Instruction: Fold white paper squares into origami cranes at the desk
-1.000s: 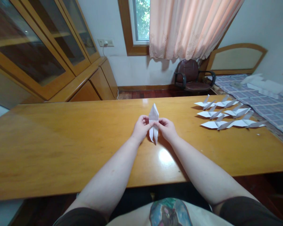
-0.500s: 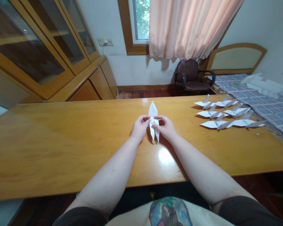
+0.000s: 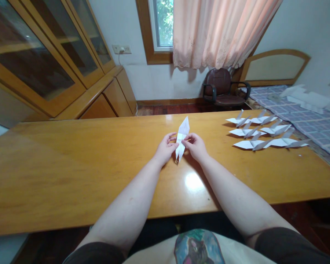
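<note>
A narrow, pointed piece of folded white paper [image 3: 182, 136] is held just above the middle of a wooden table [image 3: 71, 165]. My left hand [image 3: 165, 148] pinches its left side at mid-height and my right hand [image 3: 196, 146] pinches its right side, fingers closed on the folds. The top point leans to the right. The lower tips sit close to the tabletop between my hands.
Several finished white paper cranes [image 3: 260, 132] stand in rows at the table's right end. Behind the table are a dark armchair [image 3: 221, 89], a bed with a checked cover [image 3: 305, 117] and glass-fronted wooden cabinets [image 3: 49, 62]. A pink curtain hangs at the window.
The folded paper has tilted so its top point leans right, and its lower flaps have come closer together. Both hands stay pinched on it in nearly the same place.
</note>
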A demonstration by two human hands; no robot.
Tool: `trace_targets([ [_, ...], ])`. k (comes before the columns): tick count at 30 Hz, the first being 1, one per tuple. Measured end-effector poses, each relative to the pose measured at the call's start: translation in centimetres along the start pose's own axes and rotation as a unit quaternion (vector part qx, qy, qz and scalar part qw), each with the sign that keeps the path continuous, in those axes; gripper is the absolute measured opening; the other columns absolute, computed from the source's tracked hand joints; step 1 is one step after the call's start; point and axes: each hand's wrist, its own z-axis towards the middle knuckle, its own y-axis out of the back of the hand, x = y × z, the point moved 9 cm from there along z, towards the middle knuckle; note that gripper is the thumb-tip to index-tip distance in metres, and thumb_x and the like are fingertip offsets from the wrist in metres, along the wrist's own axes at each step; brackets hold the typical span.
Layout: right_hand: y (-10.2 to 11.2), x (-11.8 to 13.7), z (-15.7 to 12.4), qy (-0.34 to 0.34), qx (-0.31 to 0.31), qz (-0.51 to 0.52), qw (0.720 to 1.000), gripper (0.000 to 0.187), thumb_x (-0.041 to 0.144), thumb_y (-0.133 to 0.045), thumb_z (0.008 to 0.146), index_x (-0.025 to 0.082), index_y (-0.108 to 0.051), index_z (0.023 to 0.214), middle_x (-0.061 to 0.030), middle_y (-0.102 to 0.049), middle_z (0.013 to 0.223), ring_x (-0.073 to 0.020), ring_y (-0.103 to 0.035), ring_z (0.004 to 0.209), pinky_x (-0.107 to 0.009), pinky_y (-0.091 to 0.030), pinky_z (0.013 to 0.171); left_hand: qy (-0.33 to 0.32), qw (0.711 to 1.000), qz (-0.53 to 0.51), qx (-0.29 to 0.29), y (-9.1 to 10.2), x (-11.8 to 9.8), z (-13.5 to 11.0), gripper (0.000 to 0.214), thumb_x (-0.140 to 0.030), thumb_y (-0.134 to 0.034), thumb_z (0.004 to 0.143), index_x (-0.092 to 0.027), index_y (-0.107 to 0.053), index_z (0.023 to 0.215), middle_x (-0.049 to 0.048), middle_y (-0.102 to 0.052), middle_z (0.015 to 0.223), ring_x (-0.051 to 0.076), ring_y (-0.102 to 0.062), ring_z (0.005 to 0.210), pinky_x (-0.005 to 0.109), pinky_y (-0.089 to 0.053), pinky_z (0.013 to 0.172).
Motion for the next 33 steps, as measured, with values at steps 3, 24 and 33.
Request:
trace_targets([
  [3, 1.7, 0.1, 0.4, 0.007, -0.078, 0.041, 0.996, 0.028, 0.039, -0.069, 0.066, 0.021, -0.051, 0.078, 0.0023, -0.058, 0.072, -0.0126, -0.054, 0.059, -0.026, -0.045, 0.055, 0.037, 0.999, 0.001, 0.035, -0.9, 0.4, -0.5, 0.067, -0.016, -0.071, 0.066, -0.021, -0.047, 0.128, 0.0112, -0.059, 0.118, 0.012, -0.065, 0.07, 0.029, -0.052, 0.068],
  [24, 1.2, -0.6, 0.5, -0.022, -0.063, 0.11, 0.992, 0.032, 0.038, -0.074, 0.062, 0.019, -0.058, 0.082, 0.0013, -0.061, 0.072, -0.0116, -0.055, 0.058, -0.025, -0.045, 0.054, 0.046, 0.999, -0.026, -0.013, 0.2, 0.6, -0.2, 0.028, -0.029, -0.071, 0.07, -0.018, -0.052, 0.087, 0.0005, -0.065, 0.087, 0.012, -0.063, 0.078, 0.026, -0.049, 0.075],
  [33, -1.2, -0.3, -0.2, 0.005, 0.061, 0.007, 0.998, 0.035, 0.039, -0.064, 0.074, 0.02, -0.062, 0.103, -0.0016, -0.065, 0.083, -0.0125, -0.056, 0.062, -0.027, -0.046, 0.057, -0.008, 0.999, -0.014, -0.034, 0.6, -0.1, 0.1, 0.026, -0.024, -0.071, 0.068, -0.018, -0.055, 0.088, -0.0012, -0.064, 0.074, 0.013, -0.062, 0.068, 0.024, -0.049, 0.064],
])
